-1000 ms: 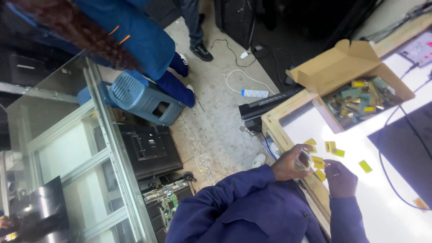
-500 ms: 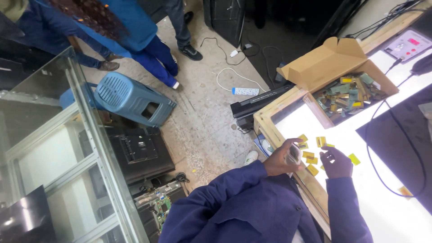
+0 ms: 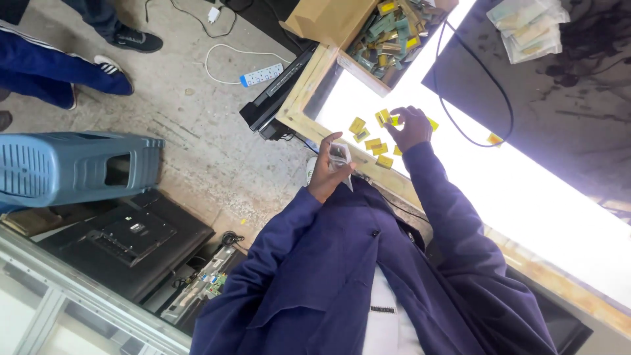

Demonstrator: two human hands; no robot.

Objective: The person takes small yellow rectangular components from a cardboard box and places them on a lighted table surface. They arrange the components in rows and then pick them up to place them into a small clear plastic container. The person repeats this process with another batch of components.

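Observation:
Several small yellow rectangular pieces (image 3: pixel 373 144) lie scattered on a bright white table top (image 3: pixel 526 197) near its wooden edge. My right hand (image 3: pixel 413 126) reaches over them with bent fingers, the fingertips on the farthest pieces; whether it pinches one is not clear. My left hand (image 3: pixel 327 172) is raised just off the table's edge, closed on a small clear plastic bag (image 3: pixel 339 156). Both arms are in dark blue sleeves.
An open cardboard box (image 3: pixel 328 23) of mixed yellow and green parts stands at the table's far end. A black mat (image 3: pixel 559 98) and a black cable (image 3: pixel 460 125) lie on the table. On the floor are a white power strip (image 3: pixel 261 74), a blue plastic stool (image 3: pixel 72 167), flat screens, and another person's legs (image 3: pixel 59 69).
The view has swung and closed in on the table. My left hand with the bag has drawn back from the pieces to the table's edge. My right hand stays over the yellow pieces.

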